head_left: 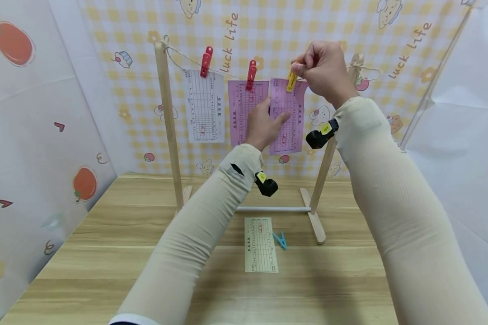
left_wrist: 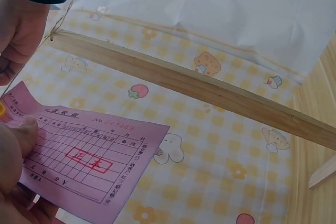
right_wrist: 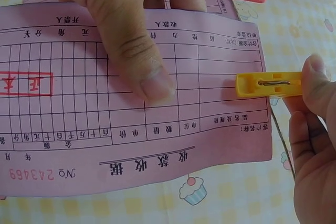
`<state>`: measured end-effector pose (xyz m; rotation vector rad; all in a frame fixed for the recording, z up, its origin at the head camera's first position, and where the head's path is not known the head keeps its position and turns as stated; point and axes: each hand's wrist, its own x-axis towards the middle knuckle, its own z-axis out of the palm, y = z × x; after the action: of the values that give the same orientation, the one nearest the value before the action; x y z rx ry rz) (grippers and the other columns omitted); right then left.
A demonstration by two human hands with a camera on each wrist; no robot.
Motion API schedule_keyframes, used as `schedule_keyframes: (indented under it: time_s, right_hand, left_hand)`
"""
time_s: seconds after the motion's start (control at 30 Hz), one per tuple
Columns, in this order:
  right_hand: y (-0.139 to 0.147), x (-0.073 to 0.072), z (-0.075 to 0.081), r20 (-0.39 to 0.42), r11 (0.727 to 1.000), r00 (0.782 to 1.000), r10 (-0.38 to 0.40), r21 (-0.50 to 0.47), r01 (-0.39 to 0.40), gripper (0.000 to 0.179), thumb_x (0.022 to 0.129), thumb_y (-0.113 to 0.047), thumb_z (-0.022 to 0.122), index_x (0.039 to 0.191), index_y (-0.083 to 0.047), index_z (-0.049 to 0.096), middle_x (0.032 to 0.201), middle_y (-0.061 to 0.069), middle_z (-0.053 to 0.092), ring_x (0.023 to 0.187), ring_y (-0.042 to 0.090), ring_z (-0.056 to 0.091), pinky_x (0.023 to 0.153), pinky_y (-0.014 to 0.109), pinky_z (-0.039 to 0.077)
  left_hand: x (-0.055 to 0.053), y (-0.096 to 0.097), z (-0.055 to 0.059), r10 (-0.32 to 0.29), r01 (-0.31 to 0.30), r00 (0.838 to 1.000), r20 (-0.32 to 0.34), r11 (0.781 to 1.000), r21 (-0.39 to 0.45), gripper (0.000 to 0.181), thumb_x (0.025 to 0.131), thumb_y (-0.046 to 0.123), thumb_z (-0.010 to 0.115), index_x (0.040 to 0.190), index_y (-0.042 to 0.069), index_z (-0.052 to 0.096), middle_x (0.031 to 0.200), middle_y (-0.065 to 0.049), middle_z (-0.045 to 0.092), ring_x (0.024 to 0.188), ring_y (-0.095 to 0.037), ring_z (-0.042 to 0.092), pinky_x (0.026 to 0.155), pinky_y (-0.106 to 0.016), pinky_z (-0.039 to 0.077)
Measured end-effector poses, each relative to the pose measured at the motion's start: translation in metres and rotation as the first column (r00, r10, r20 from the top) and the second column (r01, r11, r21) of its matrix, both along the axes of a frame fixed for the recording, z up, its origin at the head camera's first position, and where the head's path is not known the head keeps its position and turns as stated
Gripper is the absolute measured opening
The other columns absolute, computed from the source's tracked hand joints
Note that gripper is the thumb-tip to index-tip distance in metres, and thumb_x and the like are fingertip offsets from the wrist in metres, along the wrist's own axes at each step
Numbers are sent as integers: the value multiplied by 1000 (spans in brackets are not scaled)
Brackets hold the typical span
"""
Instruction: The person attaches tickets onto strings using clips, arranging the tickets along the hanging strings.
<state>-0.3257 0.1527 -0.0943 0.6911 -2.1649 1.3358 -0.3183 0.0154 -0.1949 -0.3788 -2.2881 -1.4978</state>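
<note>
My right hand [head_left: 327, 67] pinches the handle end of a yellow clothespin [right_wrist: 268, 84] at the top of the right pink receipt slip [head_left: 286, 131]. The clothespin's nose overlaps the slip's top edge at the string. My left hand [head_left: 264, 124] holds that slip by its left side, thumb [right_wrist: 139, 72] flat across the printed front and the other fingers partly hidden behind. In the left wrist view, the pink slip [left_wrist: 100, 156] tilts away from the thumb. Beside it hangs another pink slip [head_left: 237, 117] under a red clothespin [head_left: 251, 75].
Further left, a white slip [head_left: 205, 108] hangs from another red clothespin [head_left: 206, 62]. The string runs between two wooden posts [head_left: 168, 117] of a rack. A yellowish slip [head_left: 261, 246] and a blue clothespin [head_left: 281, 240] lie on the wooden table [head_left: 105, 253].
</note>
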Motion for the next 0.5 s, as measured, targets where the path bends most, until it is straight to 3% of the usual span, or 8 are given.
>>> schedule_keyframes:
  time_s: [0.13,0.5]
  right_hand:
    - [1,0,0,-6,1000,1000,7,14,-7,32,86,5,68,66,3,43,87,2,69,90,14,66,75,19,53]
    - [3,5,1,33,999,999,12,30,-13,24,88,3,67,71,1,50,102,4,69,83,11,64,65,17,50]
  left_hand:
    - [0,0,1,2,-2,1000,-16,1000,-16,39,90,30,69,125,16,59,115,2,64,102,-10,59,88,-21,46]
    - [1,0,1,-12,12,1000,1,1000,12,34,90,28,69,120,16,60,106,2,66,92,-10,62,80,-22,49]
